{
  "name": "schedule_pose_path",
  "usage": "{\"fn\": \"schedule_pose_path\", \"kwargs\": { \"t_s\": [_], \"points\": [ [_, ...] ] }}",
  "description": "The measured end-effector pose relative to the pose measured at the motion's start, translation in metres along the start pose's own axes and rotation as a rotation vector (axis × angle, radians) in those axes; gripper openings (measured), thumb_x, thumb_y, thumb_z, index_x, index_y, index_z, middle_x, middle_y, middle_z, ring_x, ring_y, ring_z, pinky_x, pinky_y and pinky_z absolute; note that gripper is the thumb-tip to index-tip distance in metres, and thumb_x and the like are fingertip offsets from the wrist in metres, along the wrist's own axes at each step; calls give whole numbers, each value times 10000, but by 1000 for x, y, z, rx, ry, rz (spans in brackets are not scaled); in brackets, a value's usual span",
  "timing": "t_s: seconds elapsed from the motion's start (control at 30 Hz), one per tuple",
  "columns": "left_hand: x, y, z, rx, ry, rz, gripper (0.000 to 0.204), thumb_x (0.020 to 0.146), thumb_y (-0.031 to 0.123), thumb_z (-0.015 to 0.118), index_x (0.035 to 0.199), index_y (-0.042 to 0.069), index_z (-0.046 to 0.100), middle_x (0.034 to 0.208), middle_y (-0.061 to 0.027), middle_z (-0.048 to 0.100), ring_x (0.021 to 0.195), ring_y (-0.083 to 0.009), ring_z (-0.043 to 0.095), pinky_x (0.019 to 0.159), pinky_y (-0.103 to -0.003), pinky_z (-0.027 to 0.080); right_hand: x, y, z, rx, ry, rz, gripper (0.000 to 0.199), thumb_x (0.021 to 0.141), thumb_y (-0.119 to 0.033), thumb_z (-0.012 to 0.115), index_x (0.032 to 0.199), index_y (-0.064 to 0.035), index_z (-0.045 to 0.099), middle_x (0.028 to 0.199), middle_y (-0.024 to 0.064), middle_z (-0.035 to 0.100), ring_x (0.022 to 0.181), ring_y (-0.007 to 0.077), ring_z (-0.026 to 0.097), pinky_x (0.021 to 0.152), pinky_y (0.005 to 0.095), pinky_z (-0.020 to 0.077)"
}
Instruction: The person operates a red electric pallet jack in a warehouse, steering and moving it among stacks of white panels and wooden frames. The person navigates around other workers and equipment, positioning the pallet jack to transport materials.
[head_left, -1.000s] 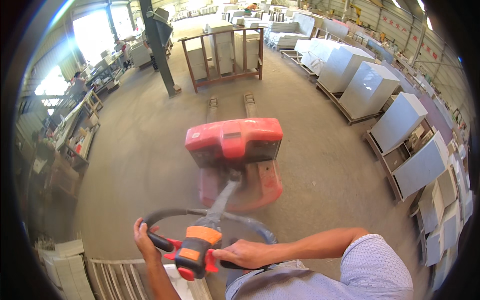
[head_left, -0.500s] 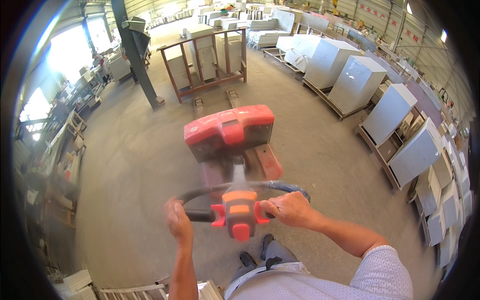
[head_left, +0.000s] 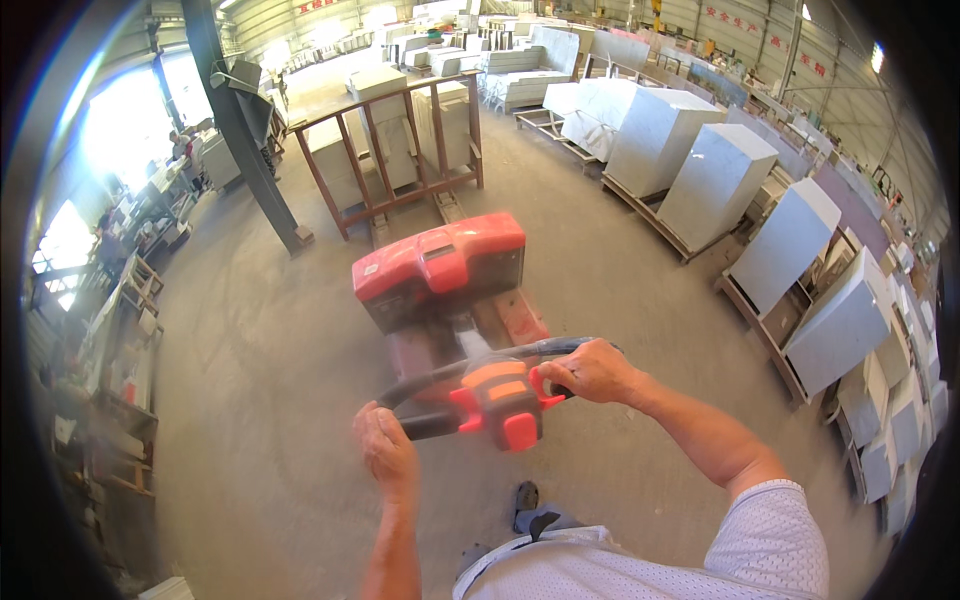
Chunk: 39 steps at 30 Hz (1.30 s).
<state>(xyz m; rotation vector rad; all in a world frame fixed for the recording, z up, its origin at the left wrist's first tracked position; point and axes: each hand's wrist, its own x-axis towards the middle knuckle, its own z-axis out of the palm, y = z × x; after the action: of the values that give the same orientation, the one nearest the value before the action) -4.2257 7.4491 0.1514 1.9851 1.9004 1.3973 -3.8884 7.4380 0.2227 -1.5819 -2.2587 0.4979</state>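
A red electric pallet truck stands in front of me, its steering handle toward my body. My left hand is closed around the handle's left end, slightly blurred. On the right grip my right hand is closed, its thumb by a red lever next to the orange-and-black control head. The handle is turned, its right side farther from me than its left. Beyond the red cover, the forks reach to the base of a brown metal rack holding upright pale slabs; their tips are hard to see.
A dark steel post stands left of the rack. Large pale stone blocks on low wooden frames line the right side. Workbenches run along the left. More stacked slabs lie at the back.
The pallet truck has come closer to the rack, and its forks show less in front of it. My right hand has moved forward with the handle, which has turned and tilted.
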Motion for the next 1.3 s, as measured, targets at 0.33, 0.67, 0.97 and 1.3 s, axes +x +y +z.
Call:
{"fn": "schedule_pose_path", "kwargs": {
  "t_s": [0.33,0.67,0.97,1.3],
  "points": [
    [120,-29,88,-147,82,-47,262,1010,160,412,853,9,557,1022,-190,634,1027,-373,585,903,-456,460,137,50,-23,-81,-64,-8,555,1042,-558,251,943,-282,722,768,22,708,727,302,667,655,455,497],
    [296,-131,165,-140,-46,106,269,1006,164,428,832,12,566,987,-169,637,966,-358,595,853,-459,475,294,64,7,-78,32,53,742,1027,-632,248,772,-118,718,713,140,692,682,366,665,631,500,480],
    [426,-107,235,49,-319,290,348,954,191,556,652,34,627,742,-159,658,764,-379,616,742,-497,475,409,139,-32,-104,19,68,654,1026,-609,261,856,-183,728,773,97,708,745,351,668,689,463,503],
    [493,-58,349,111,-156,320,388,953,205,563,618,26,640,678,-165,652,694,-382,616,714,-493,467,510,256,-98,-158,-40,60,544,1034,-550,253,966,-308,735,794,42,723,778,323,685,712,440,526]
  ]
}}
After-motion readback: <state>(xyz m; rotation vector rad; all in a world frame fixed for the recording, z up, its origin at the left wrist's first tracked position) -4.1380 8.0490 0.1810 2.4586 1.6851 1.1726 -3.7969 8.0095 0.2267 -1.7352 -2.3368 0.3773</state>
